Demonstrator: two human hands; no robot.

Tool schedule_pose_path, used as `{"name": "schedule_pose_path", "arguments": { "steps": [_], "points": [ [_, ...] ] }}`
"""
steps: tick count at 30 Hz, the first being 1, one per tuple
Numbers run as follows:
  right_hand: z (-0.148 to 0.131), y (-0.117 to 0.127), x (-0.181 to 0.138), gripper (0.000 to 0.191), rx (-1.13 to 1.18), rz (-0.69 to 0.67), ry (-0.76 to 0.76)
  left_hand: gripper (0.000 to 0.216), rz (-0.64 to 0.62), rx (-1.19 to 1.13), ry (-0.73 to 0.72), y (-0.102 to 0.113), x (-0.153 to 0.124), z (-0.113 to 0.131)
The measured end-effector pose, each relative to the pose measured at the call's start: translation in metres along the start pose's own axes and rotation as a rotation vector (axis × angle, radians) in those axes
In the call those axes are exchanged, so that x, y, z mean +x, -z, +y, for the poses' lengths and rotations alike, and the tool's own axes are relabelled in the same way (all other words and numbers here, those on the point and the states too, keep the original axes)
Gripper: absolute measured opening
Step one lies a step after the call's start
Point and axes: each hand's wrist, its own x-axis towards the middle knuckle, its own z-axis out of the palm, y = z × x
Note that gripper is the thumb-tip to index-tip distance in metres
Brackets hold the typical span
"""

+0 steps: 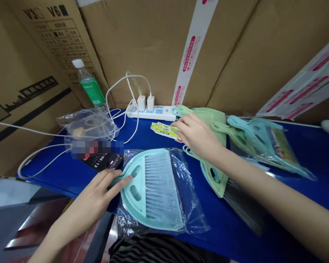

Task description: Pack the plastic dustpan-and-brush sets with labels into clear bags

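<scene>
Your right hand [198,133] pinches flat, yellow-green printed cards [163,129] beyond the pale-blue plastic dustpan-and-brush set [150,190]; your nearer left hand [100,190] grips the set's left end.

A pale turquoise brush [156,186] lies flat in a matching rounded dustpan [153,223], two oval holes toward the left, pale bristles fanning right. Crinkled clear plastic [194,206] spreads around them on the blue worktop [221,228]. Beyond lie overlapping yellow-green printed cards [164,129], slanting slightly, their right end partly hidden.
</scene>
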Motion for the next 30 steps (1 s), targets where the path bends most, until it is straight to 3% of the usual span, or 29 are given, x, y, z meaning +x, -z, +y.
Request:
{"name": "schedule_pose_path", "arguments": {
  "steps": [3,7,10,14,17,23,30],
  "points": [
    [-0.022,0.013,-0.03,0.014,0.213,-0.14,0.04,0.069,0.036,0.015,-0.019,0.003,0.004,-0.002],
    [-0.034,0.021,-0.07,0.015,0.531,-0.403,-0.14,0.062,0.07,0.031,-0.044,0.003,0.012,-0.003],
    [-0.031,0.02,-0.085,0.021,0.798,-0.483,-0.287,0.063,0.089,0.033,-0.059,0.002,0.019,-0.002],
    [-0.027,0.016,-0.093,0.034,1.175,-0.526,-0.435,0.06,0.113,0.025,-0.078,0.005,0.03,0.004],
    [-0.026,0.013,-0.098,0.041,1.328,-0.541,-0.481,0.059,0.116,0.03,-0.121,0.007,0.039,0.009],
    [-0.023,0.016,-0.107,0.042,1.457,-0.442,-0.526,0.058,0.145,0.071,-0.133,0.004,0.05,0.016],
    [-0.02,0.02,-0.108,0.05,1.447,-0.369,-0.544,0.059,0.331,0.098,-0.123,-0.004,0.043,0.035]
  ]
}}
